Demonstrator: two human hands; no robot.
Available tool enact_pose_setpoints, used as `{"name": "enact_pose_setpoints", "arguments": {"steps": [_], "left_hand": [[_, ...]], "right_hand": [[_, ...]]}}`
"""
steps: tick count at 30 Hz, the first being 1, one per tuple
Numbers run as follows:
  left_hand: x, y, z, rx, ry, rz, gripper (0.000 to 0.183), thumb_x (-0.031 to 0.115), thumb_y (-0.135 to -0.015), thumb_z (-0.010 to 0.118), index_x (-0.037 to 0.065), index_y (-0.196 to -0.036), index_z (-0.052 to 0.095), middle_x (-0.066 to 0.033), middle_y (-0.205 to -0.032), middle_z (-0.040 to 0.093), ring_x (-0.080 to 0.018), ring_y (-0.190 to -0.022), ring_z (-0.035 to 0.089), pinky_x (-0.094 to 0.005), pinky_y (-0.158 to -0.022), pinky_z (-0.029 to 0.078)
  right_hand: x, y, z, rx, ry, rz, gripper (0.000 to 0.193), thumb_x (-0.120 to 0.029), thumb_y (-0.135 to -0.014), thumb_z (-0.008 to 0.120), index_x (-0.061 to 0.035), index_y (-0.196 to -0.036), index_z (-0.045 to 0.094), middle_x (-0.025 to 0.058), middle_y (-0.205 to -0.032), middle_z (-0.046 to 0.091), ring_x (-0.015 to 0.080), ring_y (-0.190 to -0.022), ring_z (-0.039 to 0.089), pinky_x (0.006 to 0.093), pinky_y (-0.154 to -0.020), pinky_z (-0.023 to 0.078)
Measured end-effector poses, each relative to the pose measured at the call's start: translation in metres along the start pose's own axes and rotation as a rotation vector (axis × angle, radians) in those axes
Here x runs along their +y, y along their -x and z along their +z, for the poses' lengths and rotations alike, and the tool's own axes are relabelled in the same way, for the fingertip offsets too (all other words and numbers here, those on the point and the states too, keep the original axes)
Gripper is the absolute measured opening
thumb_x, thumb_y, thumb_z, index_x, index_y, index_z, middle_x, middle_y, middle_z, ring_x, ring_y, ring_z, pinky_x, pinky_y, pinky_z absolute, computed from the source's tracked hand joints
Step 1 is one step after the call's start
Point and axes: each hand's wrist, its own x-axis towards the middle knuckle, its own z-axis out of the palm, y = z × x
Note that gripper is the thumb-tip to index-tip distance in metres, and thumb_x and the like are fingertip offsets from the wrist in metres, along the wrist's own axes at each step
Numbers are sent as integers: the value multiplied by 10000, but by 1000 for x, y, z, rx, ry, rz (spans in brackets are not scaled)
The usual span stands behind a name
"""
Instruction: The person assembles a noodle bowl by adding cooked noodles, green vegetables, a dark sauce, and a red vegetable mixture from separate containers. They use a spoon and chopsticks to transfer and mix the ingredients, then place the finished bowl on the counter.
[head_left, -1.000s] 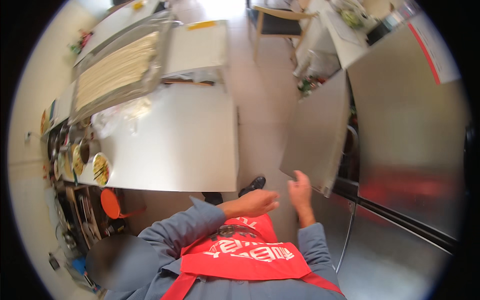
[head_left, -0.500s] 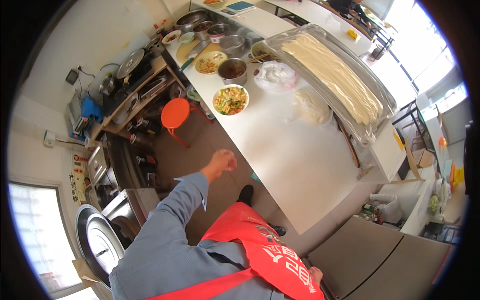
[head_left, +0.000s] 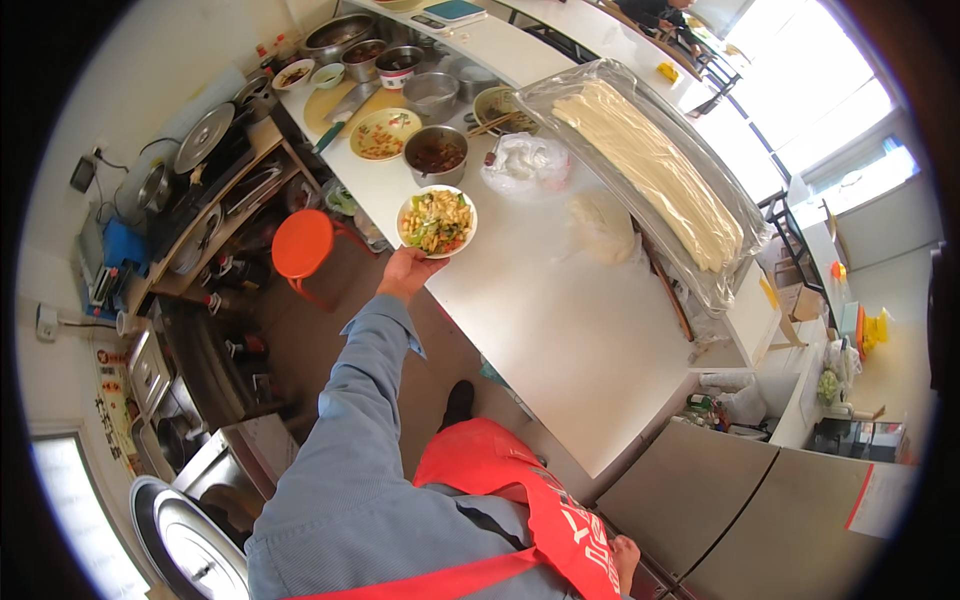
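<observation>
White laminate covers the long bench point(head_left: 560, 330), which runs from the cluttered far end toward the lower right, where its near corner ends above grey cabinet doors. Across its right side lies a large rectangular tray of pale dough strips under clear plastic film point(head_left: 650, 170); the film's glare blurs the strips at the far end. Beside it sit a crumpled white plastic bag point(head_left: 525, 160) and a pale lump of dough point(head_left: 600, 225), faint against the white surface. A round orange stool point(head_left: 303, 243) stands on the floor left of the bench, partly under its edge. A steel bowl of dark sauce point(head_left: 436, 154) stands just beyond the white round plate of mixed vegetables point(head_left: 437, 221), which lies at the bench's left edge. The left hand point(head_left: 408, 270) grips that plate from beneath its near rim, fingers curled under and hidden. The right hand point(head_left: 627, 556) shows only as a sliver beside the red apron point(head_left: 520, 500); whether it is spread or closed cannot be told.
</observation>
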Motion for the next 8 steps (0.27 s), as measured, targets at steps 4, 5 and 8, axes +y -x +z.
{"name": "enact_pose_setpoints", "arguments": {"steps": [4, 5, 8], "left_hand": [[5, 3, 6, -44, 42, -98, 729, -147, -855, 372, -18, -1547, 184, -266, -1566, 278, -508, -1420, 336, -681, -1168, 330], [6, 4, 5, -86, 22, -90, 747, -155, -848, 376, -10, -1553, 177, -257, -1582, 255, -504, -1427, 329, -682, -1166, 333], [9, 0, 2, -177, -62, -74, 834, -191, -815, 399, 27, -1579, 143, -221, -1632, 181, -482, -1458, 297, -689, -1163, 328]], "right_hand": [[110, -8, -7, 22, -116, 50, 197, -91, -929, 597, 16, -1069, 685, 134, -902, 701, 240, -700, 677, 349, -631, 588], [135, -20, -10, -29, 18, 48, 210, -94, -926, 610, 20, -1081, 695, 140, -916, 714, 244, -719, 683, 357, -659, 590], [210, -31, -28, -174, 236, 109, 305, -131, -915, 688, 26, -1176, 704, 138, -995, 747, 270, -779, 700, 399, -767, 592]]}}
